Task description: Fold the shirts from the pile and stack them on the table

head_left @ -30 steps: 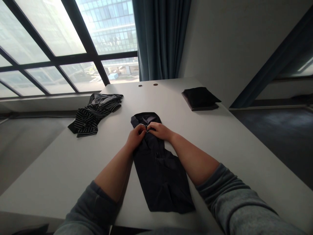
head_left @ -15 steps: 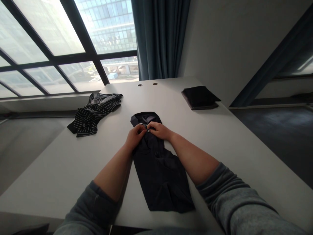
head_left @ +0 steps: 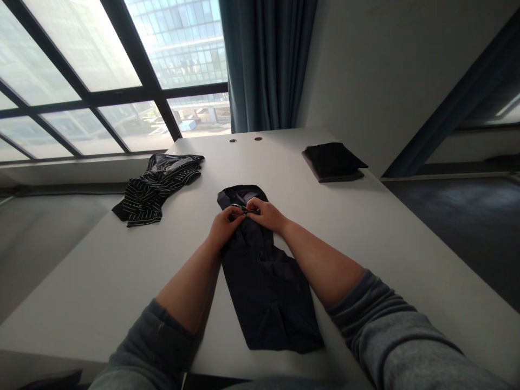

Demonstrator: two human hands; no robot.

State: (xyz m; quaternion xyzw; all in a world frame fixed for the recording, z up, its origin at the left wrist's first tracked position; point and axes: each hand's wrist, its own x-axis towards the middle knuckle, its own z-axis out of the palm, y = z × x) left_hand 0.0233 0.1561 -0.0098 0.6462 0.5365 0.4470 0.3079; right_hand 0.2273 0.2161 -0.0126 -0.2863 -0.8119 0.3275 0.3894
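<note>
Dark trousers (head_left: 268,292) lie lengthwise on the white table in front of me, legs toward me and waistband at the far end. At the front of the waistband, my left hand (head_left: 226,223) pinches the fabric from the left side. From the right, my right hand (head_left: 265,213) grips the waistband edge with thumb and fingers, close beside the left one. A small round button or snap shows between the fingertips. The inside of the waistband gapes a little beyond my hands, and my fingers partly hide the fastening.
A crumpled black garment with white stripes (head_left: 150,187) lies at the table's left edge. Toward the right edge sits a stack of folded dark clothes (head_left: 335,161). The white table (head_left: 365,260) reaches to the window and a blue curtain (head_left: 268,65).
The fingers of my right hand have lifted and shifted very slightly at the waistband. The trousers and the other clothes stay where they were.
</note>
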